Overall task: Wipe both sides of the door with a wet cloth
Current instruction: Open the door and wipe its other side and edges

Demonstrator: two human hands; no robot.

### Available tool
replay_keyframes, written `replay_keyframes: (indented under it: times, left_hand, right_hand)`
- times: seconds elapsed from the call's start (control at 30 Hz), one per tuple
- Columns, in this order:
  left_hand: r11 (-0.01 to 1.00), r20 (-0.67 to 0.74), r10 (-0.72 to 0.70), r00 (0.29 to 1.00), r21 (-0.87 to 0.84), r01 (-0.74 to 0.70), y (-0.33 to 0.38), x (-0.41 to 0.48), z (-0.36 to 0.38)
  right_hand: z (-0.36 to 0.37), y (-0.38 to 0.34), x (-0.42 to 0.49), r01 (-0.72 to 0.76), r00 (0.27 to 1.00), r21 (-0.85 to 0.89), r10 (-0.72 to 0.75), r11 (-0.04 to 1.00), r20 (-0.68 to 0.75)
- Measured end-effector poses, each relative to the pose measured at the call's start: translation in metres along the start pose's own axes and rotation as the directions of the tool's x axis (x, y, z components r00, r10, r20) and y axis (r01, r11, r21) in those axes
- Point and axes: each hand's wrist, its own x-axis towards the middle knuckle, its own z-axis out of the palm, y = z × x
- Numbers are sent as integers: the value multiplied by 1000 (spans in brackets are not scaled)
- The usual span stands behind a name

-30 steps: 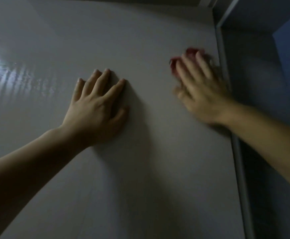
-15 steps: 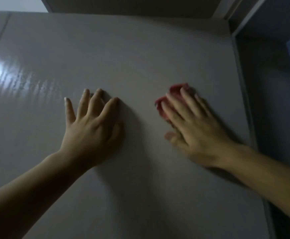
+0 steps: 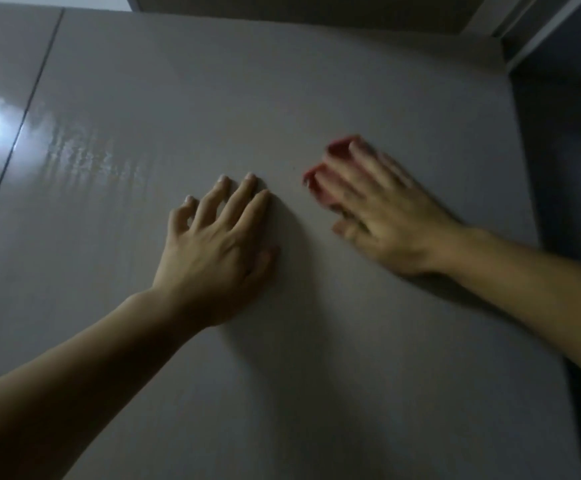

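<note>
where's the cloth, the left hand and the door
cloth (image 3: 316, 185), head view, on the red corner that shows
left hand (image 3: 213, 258), head view, on the back of the hand
door (image 3: 247, 81), head view, on the bare panel higher up

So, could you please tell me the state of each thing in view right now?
door, appears open; streaky sheen on its left part.
red cloth, bunched, pressed against the door.
left hand, flat on the door, empty.
right hand, fingers straight, pressing the cloth; blurred.
</note>
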Motion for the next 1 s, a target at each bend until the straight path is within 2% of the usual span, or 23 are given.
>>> replay_keyframes:
  times: [0.03, 0.07, 0.13, 0.17, 0.2, 0.27, 0.3, 0.37, 0.4, 0.47, 0.57, 0.63, 0.73, 0.8, 0.83, 0.9, 0.97, 1.0]
  left_hand:
    - [1000, -12, 10, 1000, -9, -10, -4, -1, -1]
    - [1000, -21, 19, 1000, -19, -19, -8, -2, -2]
    - [998, -39, 17, 999, -56, -19, -15, -6, -2]
    - [997, -53, 5, 999, -78, -9, -20, -9, -2]
    - [996, -66, -13, 998, -88, 7, -25, -13, -2]
    - [998, -58, -38, 998, -56, 34, -35, -20, -3]
    - [998, -33, -39, 999, -43, 38, -40, -23, -3]
    - [999, 11, -23, 1000, -44, 23, -48, -27, -1]
    - [999, 13, -16, 1000, -47, 17, -51, -27, 0]
    - [999, 0, -19, 1000, -35, 19, -54, -27, 2]
    - [1000, -21, -18, 1000, -14, 17, -57, -27, 5]
    - [1000, -21, -7, 1000, -12, 7, -59, -28, 7]
    - [1000, -18, 7, 1000, -30, -7, -64, -27, 6]
    - [999, -18, 15, 1000, -37, -15, -66, -28, 6]
    - [999, -18, 12, 1000, -37, -13, -66, -27, 5]
    - [999, -18, 3, 1000, -38, -4, -65, -27, 6]
    - [999, -20, 10, 1000, -52, -11, -65, -26, 6]
    - [998, -17, 19, 1000, -61, -20, -66, -26, 6]
  right_hand:
    - [-1, 15, 18, -63, 997, -12, 62, 998, -56]
    - [-8, 30, 38, -183, 982, 0, 183, 983, -54]
    - [-20, 40, 70, -446, 895, 103, 440, 889, 70]
    - [-21, 31, 76, -478, 878, 120, 470, 870, 90]
    - [-21, 15, 73, -431, 902, 109, 426, 896, 64]
    - [-10, -27, 44, -182, 983, 78, 183, 980, -12]
    - [-5, -46, 24, -57, 998, 65, 58, 996, -14]
    - [-1, -56, 6, 68, 996, 20, -69, 997, 52]
    - [-4, -47, 15, 54, 997, 23, -55, 998, 55]
    - [-11, -21, 52, -118, 993, 38, 118, 992, 22]
    - [-23, 3, 101, -405, 914, 87, 398, 910, 81]
    - [-22, -21, 99, -380, 924, 79, 375, 922, 73]
    - [-7, -68, 52, -54, 998, 61, 53, 997, 14]
    - [-6, -62, 43, 41, 998, 17, -42, 999, 44]
    - [-9, -50, 54, 8, 999, 7, -8, 1000, 38]
    - [-19, -24, 92, -190, 982, 16, 190, 982, 17]
    - [-29, -13, 129, -391, 918, 65, 384, 918, 99]
    - [-31, -19, 139, -423, 903, 77, 413, 903, 116]
